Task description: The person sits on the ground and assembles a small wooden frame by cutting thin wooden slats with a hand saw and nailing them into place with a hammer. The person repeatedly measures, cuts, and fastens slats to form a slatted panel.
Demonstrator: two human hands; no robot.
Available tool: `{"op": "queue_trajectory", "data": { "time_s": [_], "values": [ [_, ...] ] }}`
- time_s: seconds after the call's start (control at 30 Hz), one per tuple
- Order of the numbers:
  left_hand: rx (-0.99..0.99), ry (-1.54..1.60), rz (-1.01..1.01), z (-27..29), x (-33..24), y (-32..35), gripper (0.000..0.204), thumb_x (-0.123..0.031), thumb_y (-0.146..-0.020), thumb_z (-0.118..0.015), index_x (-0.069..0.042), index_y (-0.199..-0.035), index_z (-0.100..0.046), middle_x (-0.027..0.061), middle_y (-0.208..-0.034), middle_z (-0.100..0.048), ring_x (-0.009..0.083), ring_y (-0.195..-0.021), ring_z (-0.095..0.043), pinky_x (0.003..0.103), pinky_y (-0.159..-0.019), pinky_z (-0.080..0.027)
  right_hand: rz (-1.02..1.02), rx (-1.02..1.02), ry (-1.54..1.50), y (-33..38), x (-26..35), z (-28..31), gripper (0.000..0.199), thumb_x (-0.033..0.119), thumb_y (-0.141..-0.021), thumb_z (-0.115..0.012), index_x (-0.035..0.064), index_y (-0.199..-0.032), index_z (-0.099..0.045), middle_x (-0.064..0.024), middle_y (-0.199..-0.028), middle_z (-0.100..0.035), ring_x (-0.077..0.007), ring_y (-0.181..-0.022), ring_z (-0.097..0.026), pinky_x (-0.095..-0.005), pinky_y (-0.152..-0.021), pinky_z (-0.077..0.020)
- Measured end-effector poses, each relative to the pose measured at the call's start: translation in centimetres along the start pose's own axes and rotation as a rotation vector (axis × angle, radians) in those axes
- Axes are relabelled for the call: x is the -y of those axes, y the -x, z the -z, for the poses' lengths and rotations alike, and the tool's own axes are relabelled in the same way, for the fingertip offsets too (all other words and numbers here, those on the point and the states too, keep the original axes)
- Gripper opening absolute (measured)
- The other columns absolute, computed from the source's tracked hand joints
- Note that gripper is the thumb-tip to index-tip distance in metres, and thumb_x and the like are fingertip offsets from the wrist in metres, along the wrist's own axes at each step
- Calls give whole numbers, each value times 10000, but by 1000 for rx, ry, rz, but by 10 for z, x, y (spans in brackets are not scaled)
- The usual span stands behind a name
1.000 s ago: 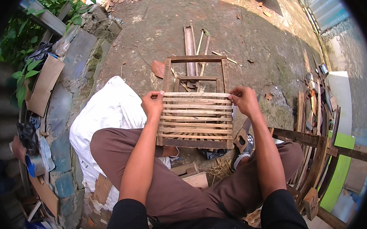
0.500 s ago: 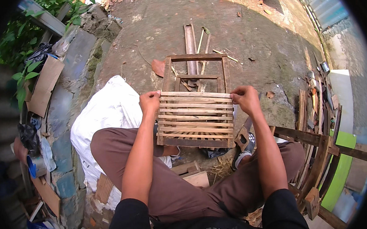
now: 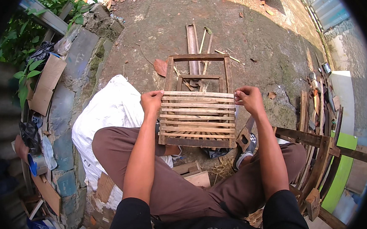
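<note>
A wooden frame (image 3: 229, 74) with thin light slats (image 3: 197, 110) laid across its lower half stands between my legs. My left hand (image 3: 152, 102) pinches the left end of the topmost slat (image 3: 199, 94) between thumb and fingers. At that slat's right end is my right hand (image 3: 250, 99), its thumb and fingers curled together just beside the frame's edge. Whether anything small is between those right fingertips I cannot make out. Below the top slat several more lie in near-parallel rows, with gaps between them.
A handsaw (image 3: 244, 138) rests by my right foot. White sacking (image 3: 107, 106) spreads at my left. A wooden chair-like frame (image 3: 321, 165) stands at my right, near stacked wood strips (image 3: 304, 111). Ahead on the ground lie a metal channel (image 3: 192, 42) and a dry leaf (image 3: 160, 67).
My right hand has shifted slightly outward from the slat's right end, its fingers curling more. My left hand stays at the left end. The whole view has moved a little.
</note>
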State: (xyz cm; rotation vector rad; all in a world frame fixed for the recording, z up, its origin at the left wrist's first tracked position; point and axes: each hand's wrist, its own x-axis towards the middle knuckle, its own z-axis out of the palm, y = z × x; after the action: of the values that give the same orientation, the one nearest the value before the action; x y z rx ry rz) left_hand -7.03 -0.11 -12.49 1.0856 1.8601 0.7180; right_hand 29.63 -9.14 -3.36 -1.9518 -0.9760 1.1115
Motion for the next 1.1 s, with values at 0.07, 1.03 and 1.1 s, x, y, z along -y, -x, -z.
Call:
{"op": "queue_trajectory", "data": {
  "time_s": [0.07, 1.03, 1.1],
  "values": [
    [-7, -17, 5, 1, -3, 2, 258, -279, -851, -861, -47, -962, -843, 121, -848, -804, 221, -744, -748, 355, -767, -573, -16, 16, 0, 1, 1, 1, 141, 9, -1008, -652, -91, -1056, -738, -124, -896, -750, -160, -772, -724, -312, -684, -654],
    [16, 12, -12, 4, -4, 6, 260, -272, -857, -864, -36, -965, -841, 108, -834, -801, 189, -723, -732, 347, -741, -567, 118, -58, 240, 11, 9, -8, 107, 30, -922, -772, -66, -970, -762, -118, -808, -770, -153, -724, -740, -307, -652, -603],
    [4, 9, -15, 3, -4, 6, 252, -266, -862, -862, -37, -965, -841, 103, -834, -800, 185, -721, -727, 346, -741, -566, 114, -42, 247, 9, 9, -7, 111, 34, -923, -773, -66, -968, -761, -118, -807, -770, -151, -720, -737, -306, -649, -599]
  ]
}}
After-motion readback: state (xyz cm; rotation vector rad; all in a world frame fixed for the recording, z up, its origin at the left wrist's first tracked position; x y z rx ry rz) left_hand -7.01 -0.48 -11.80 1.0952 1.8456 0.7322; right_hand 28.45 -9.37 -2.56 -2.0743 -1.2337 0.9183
